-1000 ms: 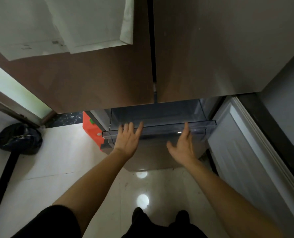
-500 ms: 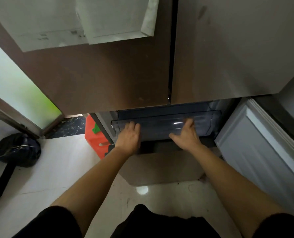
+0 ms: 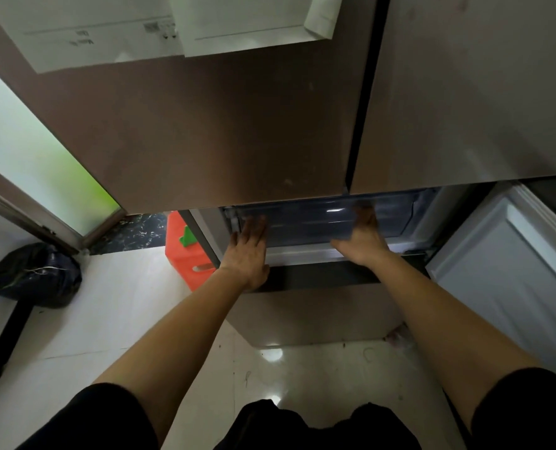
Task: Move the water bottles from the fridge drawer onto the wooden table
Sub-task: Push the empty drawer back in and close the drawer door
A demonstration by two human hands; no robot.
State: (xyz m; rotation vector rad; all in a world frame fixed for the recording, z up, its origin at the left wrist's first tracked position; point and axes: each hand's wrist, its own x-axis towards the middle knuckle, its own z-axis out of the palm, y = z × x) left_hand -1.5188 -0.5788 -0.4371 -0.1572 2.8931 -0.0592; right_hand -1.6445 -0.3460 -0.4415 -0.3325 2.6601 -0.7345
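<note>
Now both hands (image 3: 249, 251) push drawer (image 3: 312, 219) further in.

Glossy tiled floor (image 3: 114, 319), black bag (image 3: 34, 276)

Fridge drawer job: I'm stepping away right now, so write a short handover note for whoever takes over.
Left hand: open, flat against the front of the clear plastic fridge drawer, holding nothing.
Right hand: open, palm on the same drawer front further right, holding nothing; its fingers are blurred.
Things: the drawer sits low under the brown fridge doors, mostly tucked in. No water bottles and no wooden table are in view, and the drawer looks empty through its front.
Done: cannot confirm from this view whether the bottles reached the table.
Left: check the table, then shut the white lower door standing open at right.
</note>
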